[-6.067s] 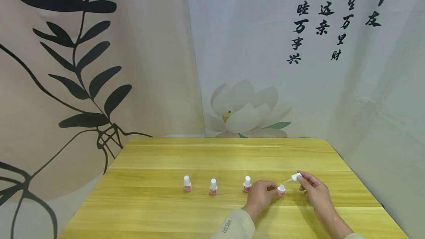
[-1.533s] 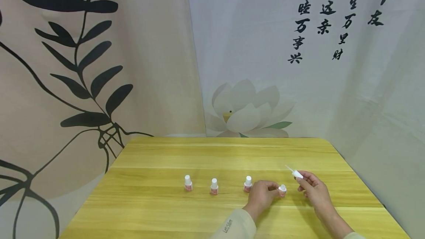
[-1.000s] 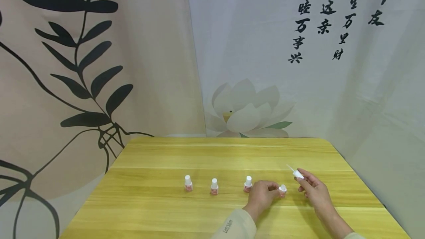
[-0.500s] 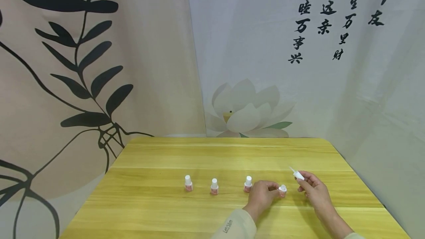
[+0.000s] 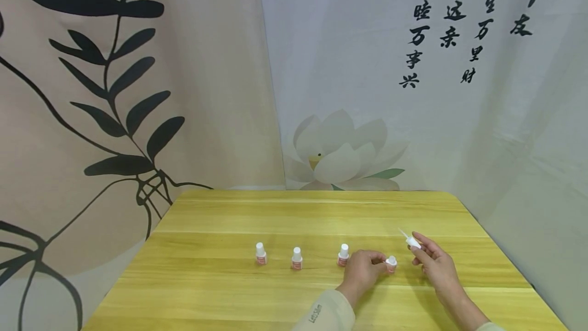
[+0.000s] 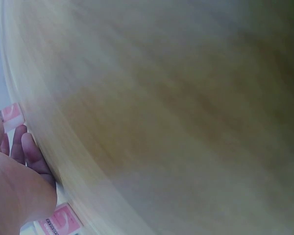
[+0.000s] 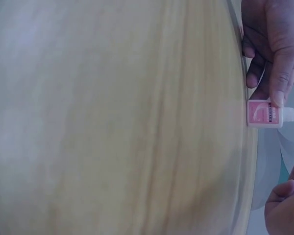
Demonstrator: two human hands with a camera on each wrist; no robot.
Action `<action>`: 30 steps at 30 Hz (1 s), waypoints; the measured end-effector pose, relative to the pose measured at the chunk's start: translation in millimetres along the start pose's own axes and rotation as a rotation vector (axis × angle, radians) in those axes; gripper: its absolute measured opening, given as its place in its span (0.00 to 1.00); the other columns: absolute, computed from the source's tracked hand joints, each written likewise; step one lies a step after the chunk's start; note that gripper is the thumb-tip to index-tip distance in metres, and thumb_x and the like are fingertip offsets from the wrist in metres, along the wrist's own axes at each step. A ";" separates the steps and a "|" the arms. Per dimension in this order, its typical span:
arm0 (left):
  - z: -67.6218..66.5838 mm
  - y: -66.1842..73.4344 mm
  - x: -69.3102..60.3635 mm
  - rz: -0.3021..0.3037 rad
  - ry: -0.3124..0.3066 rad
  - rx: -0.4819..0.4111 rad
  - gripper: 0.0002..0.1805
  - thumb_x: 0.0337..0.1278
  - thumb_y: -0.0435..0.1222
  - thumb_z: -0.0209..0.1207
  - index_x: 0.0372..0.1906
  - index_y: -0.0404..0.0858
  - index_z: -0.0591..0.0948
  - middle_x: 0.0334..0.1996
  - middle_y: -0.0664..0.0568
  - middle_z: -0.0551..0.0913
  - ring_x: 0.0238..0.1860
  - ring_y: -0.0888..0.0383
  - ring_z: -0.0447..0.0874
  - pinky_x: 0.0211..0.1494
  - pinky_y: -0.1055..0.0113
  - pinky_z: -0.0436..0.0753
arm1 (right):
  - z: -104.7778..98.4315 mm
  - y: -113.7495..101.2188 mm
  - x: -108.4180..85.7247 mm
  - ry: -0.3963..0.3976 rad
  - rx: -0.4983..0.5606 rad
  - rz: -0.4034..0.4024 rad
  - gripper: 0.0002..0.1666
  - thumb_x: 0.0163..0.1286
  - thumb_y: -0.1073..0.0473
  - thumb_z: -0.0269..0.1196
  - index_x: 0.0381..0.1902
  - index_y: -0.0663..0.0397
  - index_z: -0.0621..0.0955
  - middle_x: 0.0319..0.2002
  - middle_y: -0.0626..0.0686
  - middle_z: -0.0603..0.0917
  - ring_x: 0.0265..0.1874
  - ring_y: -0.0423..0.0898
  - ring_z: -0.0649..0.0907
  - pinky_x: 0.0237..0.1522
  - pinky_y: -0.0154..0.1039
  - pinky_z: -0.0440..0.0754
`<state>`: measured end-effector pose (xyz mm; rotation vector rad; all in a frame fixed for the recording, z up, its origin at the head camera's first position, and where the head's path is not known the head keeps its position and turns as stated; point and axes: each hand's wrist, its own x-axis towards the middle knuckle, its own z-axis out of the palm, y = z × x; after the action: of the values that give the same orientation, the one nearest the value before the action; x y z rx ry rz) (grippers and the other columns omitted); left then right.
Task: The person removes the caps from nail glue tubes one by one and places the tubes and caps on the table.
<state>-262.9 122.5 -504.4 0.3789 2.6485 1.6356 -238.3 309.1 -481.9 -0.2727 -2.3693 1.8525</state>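
Observation:
Between the thumb and fingers of my left hand (image 5: 362,272), a small white bottle (image 5: 391,266) with a pink label stands uncapped on the table. The right wrist view shows that bottle (image 7: 264,113) from the side, its neck bare. My right hand (image 5: 434,267) pinches a white cap (image 5: 413,242) with a thin applicator stem, held in the air right of the bottle and tilted so the stem points up and left. In the left wrist view, my left hand (image 6: 19,191) partly hides the lower bottle (image 6: 61,223).
Three more capped bottles stand upright to the left: one (image 5: 343,255) just beside my left hand, another (image 5: 296,259) farther off, and a last one (image 5: 261,254) farthest left. The wooden table (image 5: 206,290) ends at a printed curtain (image 5: 220,91) behind.
Several seconds ago the stem pointed down-left toward the bottle's mouth. My right hand has since turned it upward; lately it shifts only slightly. My left hand and the bottles stay put.

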 end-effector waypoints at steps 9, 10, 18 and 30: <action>1.2 -1.8 1.0 -0.029 -0.005 -0.010 0.06 0.45 0.44 0.75 0.29 0.51 0.89 0.28 0.70 0.85 0.32 0.72 0.78 0.45 0.69 0.76 | 1.3 1.6 0.0 0.028 0.004 -0.028 0.28 0.76 0.51 0.58 0.68 0.59 0.68 0.37 0.41 0.80 0.31 0.37 0.80 0.31 0.32 0.77; 1.3 -1.9 1.1 -0.031 -0.008 -0.010 0.05 0.45 0.44 0.74 0.29 0.51 0.89 0.28 0.70 0.85 0.33 0.72 0.78 0.45 0.68 0.76 | 1.3 1.8 0.2 0.028 0.004 -0.029 0.28 0.76 0.52 0.58 0.67 0.59 0.68 0.36 0.41 0.80 0.31 0.37 0.80 0.31 0.32 0.77; 0.2 -0.7 0.0 -0.018 -0.022 -0.010 0.05 0.47 0.44 0.73 0.29 0.51 0.89 0.29 0.70 0.85 0.35 0.71 0.79 0.46 0.68 0.77 | 1.0 1.4 0.9 0.019 0.004 -0.015 0.28 0.77 0.53 0.57 0.69 0.57 0.65 0.36 0.35 0.81 0.31 0.36 0.81 0.33 0.32 0.77; -0.4 0.8 -1.1 0.006 -0.003 -0.015 0.05 0.45 0.42 0.74 0.28 0.49 0.89 0.25 0.69 0.84 0.29 0.73 0.75 0.39 0.73 0.74 | 1.0 1.3 1.6 -0.007 -0.011 0.003 0.31 0.77 0.50 0.58 0.68 0.63 0.66 0.41 0.41 0.81 0.34 0.37 0.80 0.34 0.33 0.76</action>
<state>-261.7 122.3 -503.7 0.3891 2.6341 1.6532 -240.1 308.8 -483.4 -0.2706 -2.3858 1.8455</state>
